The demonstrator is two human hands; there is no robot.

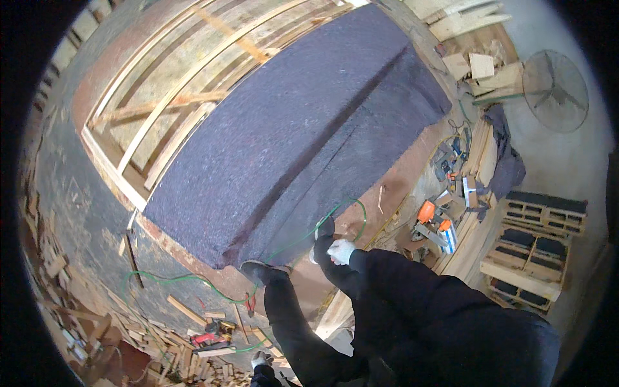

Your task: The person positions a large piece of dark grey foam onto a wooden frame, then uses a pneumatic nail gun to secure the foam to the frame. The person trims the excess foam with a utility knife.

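Observation:
My right hand [341, 251], in a white glove, is curled closed beside my right lower leg. Whether anything is inside its fingers is hidden. Low in the view, my left hand [262, 359] is a small gloved shape near loose wood strips; its fingers are too small to read. In front of my shoes lies a large dark blue-grey fabric sheet [258, 155], with a long fold running across it. It covers part of a pale wooden frame [174, 97]. A thin green hose [213, 284] winds past my feet, and red-handled pliers [250, 302] lie beside it.
Scrap wood [187, 361] and a red power tool [207, 338] lie at lower left. On the right are orange-and-grey tools [425, 211], long boards [487, 155], slatted wooden frames with dark pads [525, 251], and a round fan [554, 90]. More wood blocks [480, 66] stand at the far right.

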